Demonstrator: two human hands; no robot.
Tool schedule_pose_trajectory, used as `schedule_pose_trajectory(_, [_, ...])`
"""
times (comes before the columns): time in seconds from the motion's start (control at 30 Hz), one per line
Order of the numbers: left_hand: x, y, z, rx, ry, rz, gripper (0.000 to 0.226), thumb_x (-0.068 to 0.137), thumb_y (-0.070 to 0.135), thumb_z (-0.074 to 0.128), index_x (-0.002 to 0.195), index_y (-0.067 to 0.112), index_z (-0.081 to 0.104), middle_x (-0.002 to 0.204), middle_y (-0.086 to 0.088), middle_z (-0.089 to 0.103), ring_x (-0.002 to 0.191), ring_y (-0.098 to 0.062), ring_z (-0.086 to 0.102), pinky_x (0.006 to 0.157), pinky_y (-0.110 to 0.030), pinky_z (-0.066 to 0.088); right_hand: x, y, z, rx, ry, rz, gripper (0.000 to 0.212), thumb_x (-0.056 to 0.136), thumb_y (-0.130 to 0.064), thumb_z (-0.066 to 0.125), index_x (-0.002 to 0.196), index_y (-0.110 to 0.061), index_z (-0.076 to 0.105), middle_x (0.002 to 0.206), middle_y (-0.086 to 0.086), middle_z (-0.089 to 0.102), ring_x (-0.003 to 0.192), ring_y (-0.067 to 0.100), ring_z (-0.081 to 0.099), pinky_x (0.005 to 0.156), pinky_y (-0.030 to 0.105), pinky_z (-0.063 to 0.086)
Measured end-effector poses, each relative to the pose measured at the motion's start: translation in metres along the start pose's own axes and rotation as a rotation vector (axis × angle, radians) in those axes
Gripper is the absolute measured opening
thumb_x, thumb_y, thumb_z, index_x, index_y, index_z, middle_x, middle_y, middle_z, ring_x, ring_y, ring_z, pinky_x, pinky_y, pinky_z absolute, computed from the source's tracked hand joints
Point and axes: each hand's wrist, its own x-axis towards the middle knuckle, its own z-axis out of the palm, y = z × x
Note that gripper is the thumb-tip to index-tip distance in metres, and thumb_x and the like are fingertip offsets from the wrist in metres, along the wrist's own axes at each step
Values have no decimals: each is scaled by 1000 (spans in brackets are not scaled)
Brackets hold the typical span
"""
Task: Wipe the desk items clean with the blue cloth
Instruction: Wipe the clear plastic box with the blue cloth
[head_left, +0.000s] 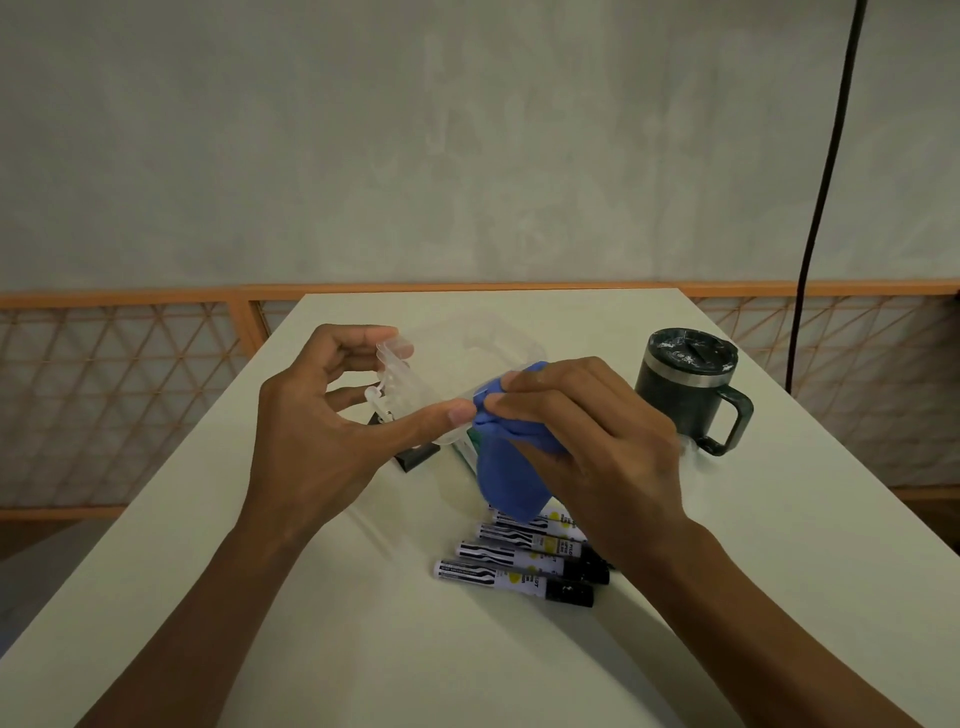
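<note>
My left hand (332, 415) holds a clear plastic case (410, 389) above the white desk (260, 597), thumb along its near edge and fingers curled over its far end. My right hand (587, 441) grips the bunched blue cloth (506, 467) and presses it against the case's right side. Part of the cloth hangs down below my fingers. Several black-and-white markers (519, 566) lie side by side on the desk under my right wrist. A dark mug (691, 389) with a lid and handle stands at the right.
A small black block (415, 457) lies on the desk beneath the case, with something green partly hidden behind the cloth. An orange lattice railing (130, 374) runs behind the desk. A black cable (826, 182) hangs at the right.
</note>
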Motion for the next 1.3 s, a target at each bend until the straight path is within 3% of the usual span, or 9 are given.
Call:
schedule_pose_trajectory(0.13, [0, 0, -3, 3, 6, 36, 83, 60, 57, 96, 127, 22, 64, 123, 10, 75, 115, -17, 73, 93, -42, 64, 1, 0, -3, -40, -21, -21, 26, 98, -16, 74, 118, 1, 77, 115, 15, 76, 105, 29, 69, 94, 35, 56])
schedule_pose_trajectory(0.33, [1, -2, -5, -7, 27, 46, 83, 58, 56, 98, 124, 20, 65, 122, 9, 76, 114, -21, 74, 91, -47, 65, 2, 10, -6, -127, 18, 43, 25, 89, -8, 87, 110, 1, 78, 109, 14, 76, 96, 31, 72, 88, 35, 55])
schedule_pose_trajectory(0.5, [9, -10, -12, -154, 57, -61, 74, 61, 52, 97, 120, 19, 67, 117, 5, 78, 109, -23, 76, 90, -51, 64, 0, 19, -8, -110, 75, 159, 18, 91, -13, 84, 105, -2, 79, 101, 11, 74, 89, 32, 69, 81, 42, 56])
schedule_pose_trajectory(0.67, [15, -19, -17, -219, 64, -139, 76, 61, 52, 96, 120, 16, 66, 117, 2, 78, 114, -27, 74, 85, -55, 64, -2, 27, -11, -81, 109, 246, 21, 93, -18, 83, 110, -6, 78, 103, 7, 74, 94, 19, 64, 90, 18, 48])
schedule_pose_trajectory(0.77, [16, -23, -18, -201, 56, -156, 78, 61, 49, 98, 123, 18, 64, 121, 3, 77, 116, -22, 72, 89, -58, 63, -2, 27, -10, -62, 149, 306, 24, 94, -16, 83, 115, -8, 75, 105, 2, 75, 95, 13, 64, 87, 17, 49])
schedule_pose_trajectory(0.93, [19, -29, -29, -154, 162, -175, 76, 58, 44, 105, 119, 23, 65, 121, 9, 76, 119, -14, 71, 97, -49, 62, -1, 26, -13, -93, 231, 439, 27, 92, -20, 86, 110, -4, 74, 94, -12, 64, 85, -3, 55, 83, -1, 41])
schedule_pose_trajectory(1.03, [25, -40, -43, -136, 287, -209, 76, 57, 39, 106, 117, 20, 64, 118, 9, 76, 117, -7, 71, 101, -40, 61, -2, 29, -14, -106, 228, 487, 30, 96, -30, 81, 111, -5, 73, 87, -3, 70, 75, 4, 57, 74, 10, 45])
schedule_pose_trajectory(1.13, [28, -60, -59, -46, 379, -253, 85, 49, 54, 107, 116, 24, 63, 116, 11, 75, 112, -4, 72, 101, -37, 60, -3, 30, -12, -116, 218, 498, 32, 95, -28, 81, 114, -4, 72, 87, 7, 73, 71, 15, 60, 72, 16, 43])
schedule_pose_trajectory(1.3, [25, -86, -69, 192, 394, -353, 97, 40, 73, 100, 114, 26, 59, 115, 10, 70, 107, -8, 69, 94, -29, 57, -2, 29, -15, -93, 229, 553, 31, 98, -30, 78, 116, -6, 71, 86, -2, 66, 70, 17, 59, 70, 16, 45])
